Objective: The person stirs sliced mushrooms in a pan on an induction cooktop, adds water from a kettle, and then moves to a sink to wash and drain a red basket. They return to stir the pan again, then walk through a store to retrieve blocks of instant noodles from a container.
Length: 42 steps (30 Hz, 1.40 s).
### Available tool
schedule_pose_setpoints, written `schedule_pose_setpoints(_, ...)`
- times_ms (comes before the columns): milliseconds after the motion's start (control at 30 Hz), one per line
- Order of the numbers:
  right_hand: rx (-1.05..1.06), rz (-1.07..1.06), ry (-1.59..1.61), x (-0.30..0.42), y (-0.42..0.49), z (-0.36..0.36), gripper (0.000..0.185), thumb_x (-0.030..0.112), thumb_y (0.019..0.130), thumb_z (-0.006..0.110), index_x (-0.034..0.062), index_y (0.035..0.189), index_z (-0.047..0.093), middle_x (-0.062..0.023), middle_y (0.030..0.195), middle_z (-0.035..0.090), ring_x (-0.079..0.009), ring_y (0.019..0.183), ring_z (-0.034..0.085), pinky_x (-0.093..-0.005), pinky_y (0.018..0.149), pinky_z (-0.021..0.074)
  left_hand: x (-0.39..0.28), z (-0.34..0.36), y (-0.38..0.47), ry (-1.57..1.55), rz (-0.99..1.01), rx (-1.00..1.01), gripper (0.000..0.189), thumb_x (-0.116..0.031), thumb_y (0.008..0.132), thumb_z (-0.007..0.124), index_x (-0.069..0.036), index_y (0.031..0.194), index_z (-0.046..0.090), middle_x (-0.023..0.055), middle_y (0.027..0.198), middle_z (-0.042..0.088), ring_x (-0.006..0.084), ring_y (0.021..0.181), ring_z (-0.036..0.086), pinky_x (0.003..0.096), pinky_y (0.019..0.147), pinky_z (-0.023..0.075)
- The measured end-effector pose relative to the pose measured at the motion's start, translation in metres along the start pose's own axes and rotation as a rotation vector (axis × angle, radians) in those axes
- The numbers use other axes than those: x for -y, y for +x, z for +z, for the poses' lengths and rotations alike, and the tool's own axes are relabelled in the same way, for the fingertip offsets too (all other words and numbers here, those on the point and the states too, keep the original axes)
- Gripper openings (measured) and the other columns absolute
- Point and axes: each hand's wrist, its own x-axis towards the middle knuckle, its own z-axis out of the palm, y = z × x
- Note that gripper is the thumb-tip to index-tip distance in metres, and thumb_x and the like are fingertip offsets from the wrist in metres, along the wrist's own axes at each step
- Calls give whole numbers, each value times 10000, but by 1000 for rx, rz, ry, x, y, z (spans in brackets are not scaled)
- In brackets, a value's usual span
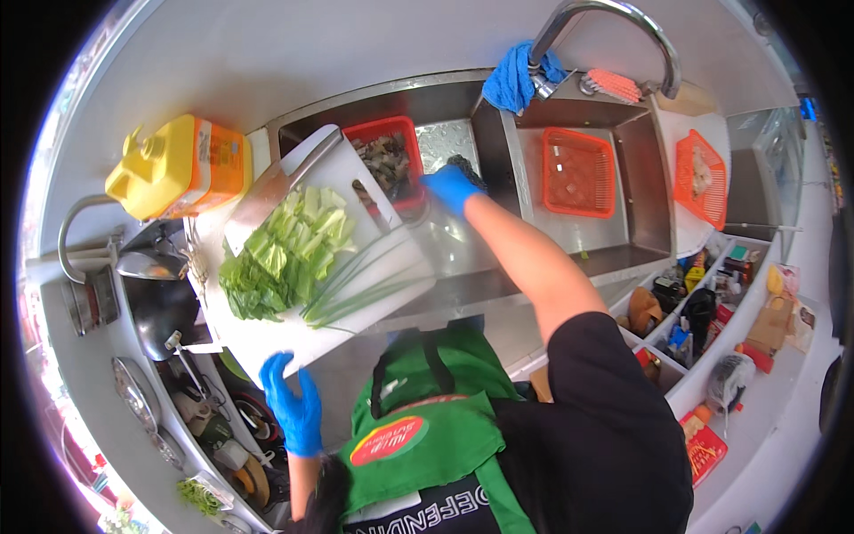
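My right hand [451, 189], in a blue glove, reaches into the left sink basin. Its fingertips are at the right rim of a red plastic basket [419, 147] that contains greyish food pieces [385, 160]; whether they grip it cannot be told. Just behind that hand lies a dark mesh-like scourer [467, 167]. My gloved left hand [291, 400] holds nothing, fingers apart, by the near edge of a white cutting board [400, 267]. Chopped leafy greens [287, 257] and green onion stalks [360, 280] lie on the board. A cleaver [280, 180] rests at its far side.
A yellow jug [180, 167] stands behind the board. The right basin contains an orange basket [578, 173]; another orange basket [700, 177] sits farther right. A curved faucet [614, 10] with a blue cloth [510, 77] rises behind the basins. Bins of packaged goods [694, 300] are at right.
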Motion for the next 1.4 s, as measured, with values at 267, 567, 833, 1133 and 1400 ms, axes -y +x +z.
schedule_pose_setpoints(267, -331, -238, 124, 14, 2, 19, 235, 166, 818, 646, 38, 1009, 598, -215, 890, 667, -376, 805, 653, -440, 699, 507, -2, 10, -77, 116, -174, 7, 294, 24, 800, 624, -42, 1086, 615, 175, 1131, 586, 360, 1091, 555, 440, 965, 438)
schedule_pose_setpoints(567, -455, -558, 273, -35, -150, -131, 237, -10, 761, 598, 41, 991, 570, -44, 887, 591, -142, 806, 566, -339, 662, 484, -77, 50, 3, -137, 122, 87, 277, 39, 793, 637, -36, 1059, 619, 181, 1075, 611, 373, 1016, 592, 428, 917, 469)
schedule_pose_setpoints(833, -372, -493, 886, -66, -203, -129, 365, -49, 731, 576, 31, 1087, 587, 4, 951, 593, -112, 818, 545, -272, 710, 479, -160, 107, 81, -524, 241, 190, 586, -94, 814, 743, -10, 1325, 468, 157, 1268, 524, 295, 1129, 539, 407, 973, 439)
schedule_pose_setpoints(1133, -265, -538, 936, -60, -268, -126, 507, -16, 741, 623, 26, 1241, 556, -29, 1092, 595, -136, 1011, 561, -302, 884, 485, -173, 132, 138, -1588, -386, 1013, 709, -266, 883, 676, -46, 1486, 372, 114, 1465, 461, 253, 1311, 472, 417, 1068, 405)
schedule_pose_setpoints(1400, -496, -367, 635, -61, -300, -117, 469, 190, 830, 722, 37, 1245, 566, -70, 1109, 591, -154, 1015, 553, -330, 866, 488, -154, 179, 154, -1337, -350, 1031, 587, -45, 689, 571, -4, 1275, 557, 119, 1182, 629, 294, 1084, 617, 406, 927, 531)
